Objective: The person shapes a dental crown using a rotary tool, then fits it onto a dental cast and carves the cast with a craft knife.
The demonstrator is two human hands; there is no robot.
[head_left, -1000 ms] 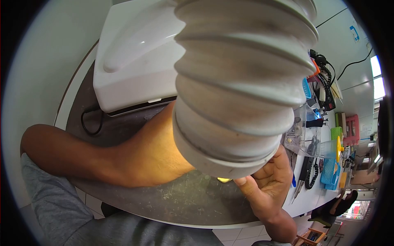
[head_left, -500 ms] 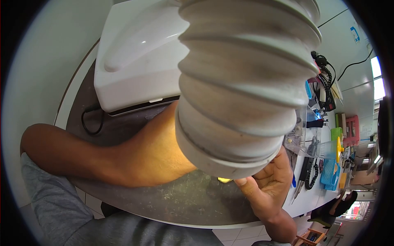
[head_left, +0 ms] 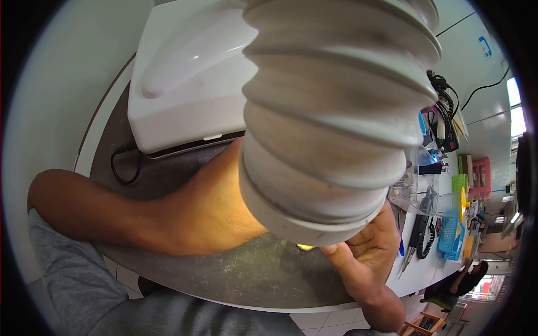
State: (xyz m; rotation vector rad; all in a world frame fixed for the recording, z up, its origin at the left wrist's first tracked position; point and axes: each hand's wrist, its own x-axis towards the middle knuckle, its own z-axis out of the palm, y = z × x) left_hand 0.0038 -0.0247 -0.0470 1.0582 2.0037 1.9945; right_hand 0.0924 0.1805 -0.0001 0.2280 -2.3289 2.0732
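Head view: ribbed hose (head_left: pixel 330 112), centre; left hand (head_left: pixel 224 213), right hand (head_left: pixel 364 252) beneath, over table (head_left: pixel 246 277); cannot tell either grip.

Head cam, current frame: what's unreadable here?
Left hand: fingers and grip hidden behind the ribbed hose, head view.
Right hand: fingertips behind the hose rim; grip unclear.
Yellow item: mostly under the hose, too small to identify.
Bench clutter at right: tiny, fisheye-distorted.
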